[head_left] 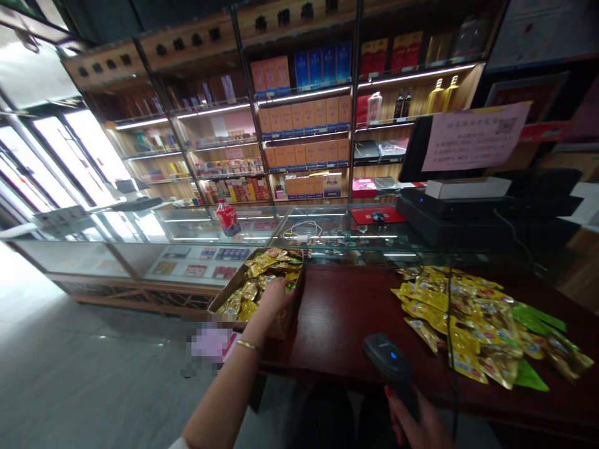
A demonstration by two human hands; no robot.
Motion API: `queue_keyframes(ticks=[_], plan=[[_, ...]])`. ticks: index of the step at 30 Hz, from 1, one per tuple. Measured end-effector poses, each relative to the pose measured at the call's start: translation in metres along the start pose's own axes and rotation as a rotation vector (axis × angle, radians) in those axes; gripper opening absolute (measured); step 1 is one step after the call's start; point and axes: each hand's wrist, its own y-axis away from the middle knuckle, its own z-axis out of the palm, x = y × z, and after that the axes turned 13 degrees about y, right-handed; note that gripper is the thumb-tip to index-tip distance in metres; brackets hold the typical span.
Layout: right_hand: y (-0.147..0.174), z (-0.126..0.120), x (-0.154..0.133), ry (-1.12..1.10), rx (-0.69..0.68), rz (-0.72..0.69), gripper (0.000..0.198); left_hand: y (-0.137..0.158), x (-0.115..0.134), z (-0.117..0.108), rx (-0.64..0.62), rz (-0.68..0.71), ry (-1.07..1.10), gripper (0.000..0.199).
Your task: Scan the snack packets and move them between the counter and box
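My right hand [416, 418] grips a black barcode scanner [386, 358] with a blue light, above the front edge of the dark red counter. My left hand [276, 298] reaches into a cardboard box [279, 326] of snack packets [250, 290]. It touches packets near the box's right side, close to a green one [290, 287]; its fingertips are hidden, so I cannot tell whether they hold one. A pile of yellow, gold and green snack packets [458, 318] lies on the right of the counter, with a black cable hanging in front of it.
Glass display counters [187, 221] run behind, bearing a red-labelled bottle [228, 218], a white cable [304, 234] and a mouse [377, 216] on a red mat. A monitor [414, 149] with a pink notice stands at the right. Stocked shelves line the wall.
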Motion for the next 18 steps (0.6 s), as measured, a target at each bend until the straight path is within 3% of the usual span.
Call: queue_keyframes(ticks=[3,7,14,18], plan=[[-0.03,0.004,-0.011,0.004,-0.051,-0.09,0.057,-0.005,-0.013,-0.005,-0.067,0.001,-0.007,0.038],[-0.06,0.012,-0.019,-0.078,-0.107,-0.143,0.058,0.001,-0.019,0.005,-0.09,-0.05,-0.037,0.047],[-0.066,0.016,-0.01,-0.138,-0.171,-0.023,0.078,0.007,-0.022,0.024,-0.036,-0.133,-0.055,0.029],[-0.066,0.012,-0.014,-0.148,-0.179,0.017,0.084,0.006,-0.017,0.019,0.033,-0.181,-0.041,0.026]])
